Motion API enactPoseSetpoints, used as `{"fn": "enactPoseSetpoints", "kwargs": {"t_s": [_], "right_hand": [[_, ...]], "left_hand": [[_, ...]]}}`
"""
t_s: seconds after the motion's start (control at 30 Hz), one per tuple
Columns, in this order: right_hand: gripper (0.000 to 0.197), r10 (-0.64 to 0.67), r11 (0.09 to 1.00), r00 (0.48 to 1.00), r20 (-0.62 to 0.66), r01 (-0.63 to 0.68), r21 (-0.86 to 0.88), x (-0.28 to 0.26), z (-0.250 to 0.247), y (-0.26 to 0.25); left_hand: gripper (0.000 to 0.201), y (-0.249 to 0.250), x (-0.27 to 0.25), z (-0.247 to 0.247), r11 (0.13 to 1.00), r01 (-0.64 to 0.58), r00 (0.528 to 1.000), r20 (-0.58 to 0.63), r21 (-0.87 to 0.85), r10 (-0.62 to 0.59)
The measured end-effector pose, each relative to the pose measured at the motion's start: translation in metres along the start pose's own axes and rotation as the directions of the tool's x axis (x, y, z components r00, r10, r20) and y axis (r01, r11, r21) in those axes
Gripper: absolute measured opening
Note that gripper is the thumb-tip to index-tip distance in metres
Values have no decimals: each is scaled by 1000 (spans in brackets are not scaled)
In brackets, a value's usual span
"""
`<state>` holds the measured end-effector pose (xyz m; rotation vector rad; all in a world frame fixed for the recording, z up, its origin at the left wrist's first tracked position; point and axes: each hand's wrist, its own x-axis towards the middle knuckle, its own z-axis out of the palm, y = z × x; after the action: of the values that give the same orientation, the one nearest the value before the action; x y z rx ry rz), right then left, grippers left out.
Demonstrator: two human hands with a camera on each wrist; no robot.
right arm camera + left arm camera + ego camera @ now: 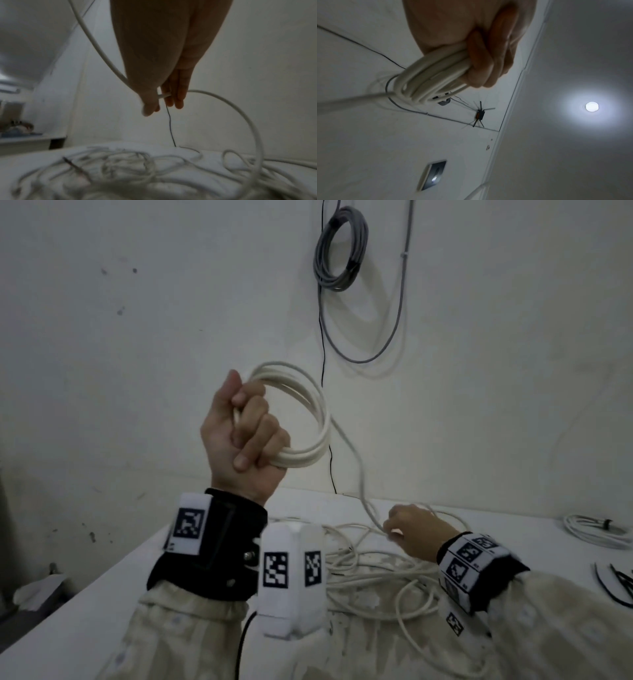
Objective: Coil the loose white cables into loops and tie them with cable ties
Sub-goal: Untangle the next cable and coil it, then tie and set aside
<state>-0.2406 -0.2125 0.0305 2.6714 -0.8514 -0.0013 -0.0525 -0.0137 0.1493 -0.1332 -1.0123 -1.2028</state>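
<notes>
Our left hand (245, 436) grips the white cable coil (308, 419) raised above the table (102, 594); our right hand (412, 530) pinches its trailing strand (359, 470) over the loose pile (373, 573).

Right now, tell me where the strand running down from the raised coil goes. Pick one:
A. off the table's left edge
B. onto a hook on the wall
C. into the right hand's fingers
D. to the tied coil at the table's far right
C: the strand drops from the coil gripped by the left hand into the pinching fingers of the right hand above the table.
</notes>
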Motion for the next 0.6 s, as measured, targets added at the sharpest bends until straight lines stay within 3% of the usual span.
{"fn": "enactPoseSetpoints", "kwargs": {"t_s": [0.1,0.2,0.23,0.3,0.33,0.4,0.47,0.53,0.6], "right_hand": [[37,-19,997,972,-235,36,67,14,-37,2],[40,-14,992,892,-452,67,103,28,-102,14],[41,-26,987,844,-536,107,121,33,-118,17],[16,-109,959,833,-543,232,163,39,-131,20],[16,-113,951,864,-491,237,198,40,-128,22],[43,-39,872,938,-345,201,446,36,-105,17],[51,-94,672,995,-36,90,735,29,-71,9],[45,-142,420,968,208,-131,898,22,-37,-1],[41,-19,275,958,285,-269,923,19,-12,-4]], "left_hand": [[32,-9,4,-6,999,44,996,75,13,-45],[34,-8,6,-11,998,68,991,117,-3,-67],[35,-7,5,-13,997,74,990,125,-13,-72],[36,-6,3,-18,996,83,987,141,-32,-78],[37,-6,2,-21,995,90,985,154,-45,-82],[37,-5,0,-26,992,105,979,180,-66,-91],[35,-5,-3,-28,993,107,981,166,-54,-97],[30,-6,-7,-26,995,72,996,45,72,-76],[31,-7,-11,-23,974,60,994,-108,220,-37]]}}
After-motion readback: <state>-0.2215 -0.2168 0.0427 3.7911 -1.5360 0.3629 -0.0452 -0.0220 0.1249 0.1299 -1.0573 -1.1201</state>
